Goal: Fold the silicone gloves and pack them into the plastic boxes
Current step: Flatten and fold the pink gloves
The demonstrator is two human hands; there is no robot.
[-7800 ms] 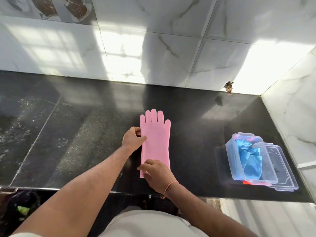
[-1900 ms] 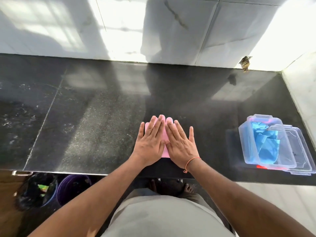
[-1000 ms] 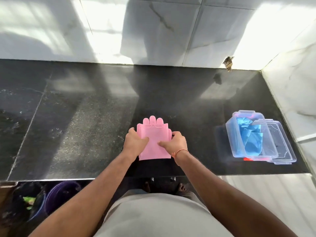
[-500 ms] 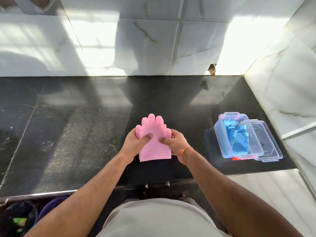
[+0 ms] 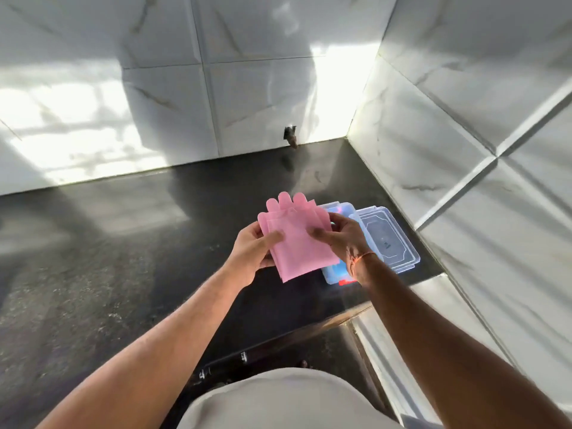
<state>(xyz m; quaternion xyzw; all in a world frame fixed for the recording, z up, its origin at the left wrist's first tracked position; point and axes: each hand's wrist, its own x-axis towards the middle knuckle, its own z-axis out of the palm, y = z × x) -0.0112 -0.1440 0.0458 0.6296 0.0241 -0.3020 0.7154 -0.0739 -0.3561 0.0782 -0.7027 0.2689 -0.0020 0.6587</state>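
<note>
Pink silicone glove [image 5: 297, 239], folded, hangs just above the plastic box [image 5: 335, 274] on the counter [image 5: 123, 258], left hand [image 5: 252, 253] and right hand [image 5: 343, 233] each pinching 1 side. Silicone is springy (my guess): a loosened grip could let it unfold beside the box.

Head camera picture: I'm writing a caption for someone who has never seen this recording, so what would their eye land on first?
First the folded pink glove, held up in mid-frame above the black counter, left hand pinching one side and right hand the other. Next, the clear plastic box with blue inside, partly hidden behind glove and right hand, with its lid lying beside it near the tiled corner.
</note>
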